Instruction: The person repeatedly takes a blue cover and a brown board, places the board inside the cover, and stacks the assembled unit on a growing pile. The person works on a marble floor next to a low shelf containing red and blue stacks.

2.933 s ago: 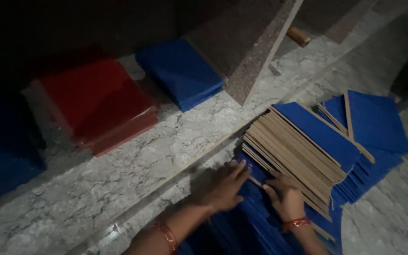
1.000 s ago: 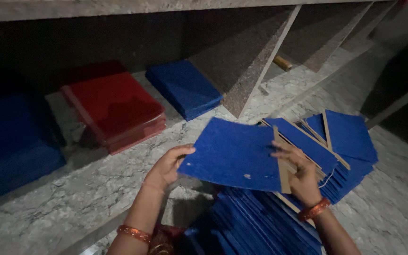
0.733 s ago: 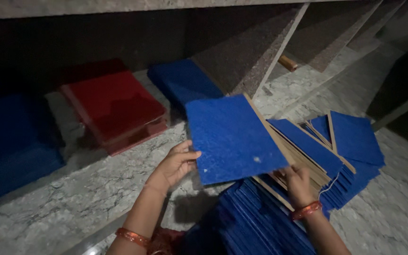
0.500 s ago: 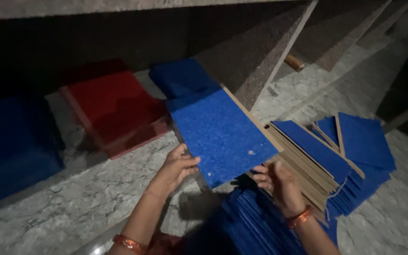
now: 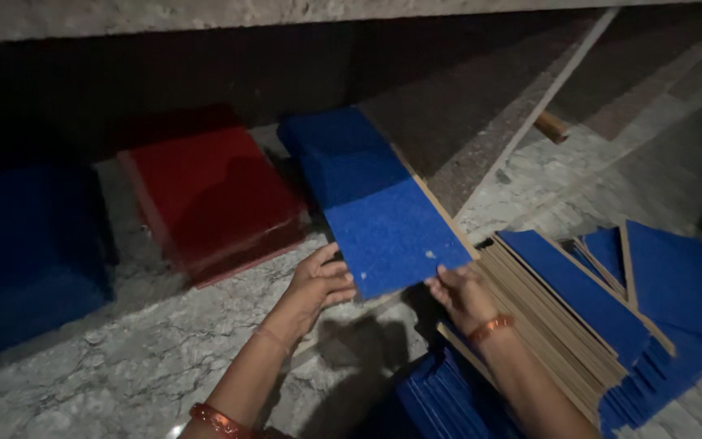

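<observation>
Blue board (image 5: 383, 219) gripped at its near edge by left hand (image 5: 318, 280) and right hand (image 5: 458, 291), fingers closed on it, far end over blue stack (image 5: 327, 138) beyond the fingertips, red stack (image 5: 209, 191) left of them

My hands hold a speckled blue board (image 5: 392, 236) with a tan edge. Beside it sits a glossy red stack (image 5: 213, 195) on grey-veined marble (image 5: 107, 366).
</observation>
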